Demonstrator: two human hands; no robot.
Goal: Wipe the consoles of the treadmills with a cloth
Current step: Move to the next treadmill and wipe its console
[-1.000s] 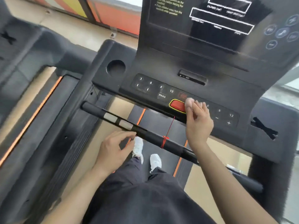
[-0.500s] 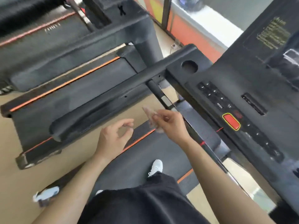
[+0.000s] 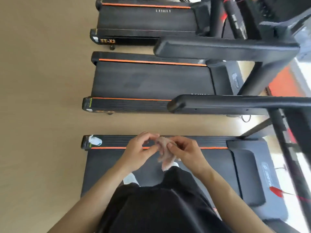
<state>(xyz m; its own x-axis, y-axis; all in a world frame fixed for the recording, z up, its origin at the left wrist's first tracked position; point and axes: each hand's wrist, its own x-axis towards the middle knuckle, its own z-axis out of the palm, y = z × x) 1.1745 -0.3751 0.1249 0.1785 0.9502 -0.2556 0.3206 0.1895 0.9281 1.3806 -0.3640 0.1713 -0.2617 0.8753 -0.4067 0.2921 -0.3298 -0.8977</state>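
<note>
View: head
Cloth (image 3: 165,153): small and pinkish, held in the air between both hands above the near treadmill deck (image 3: 107,167); loose end hangs toward 6 o'clock.
Left hand (image 3: 138,153): at cloth's 9 o'clock, fingers curled, pinching its edge.
Right hand (image 3: 186,152): at 3 o'clock, fingers clamped on the cloth.
Second treadmill (image 3: 151,79): at 12 o'clock, across a strip of floor (image 3: 42,98).

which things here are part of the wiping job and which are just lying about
Job: cloth, held by left hand and right hand; next treadmill, console out of view.
Lying about: white object on the deck corner; cable on the floor.
</note>
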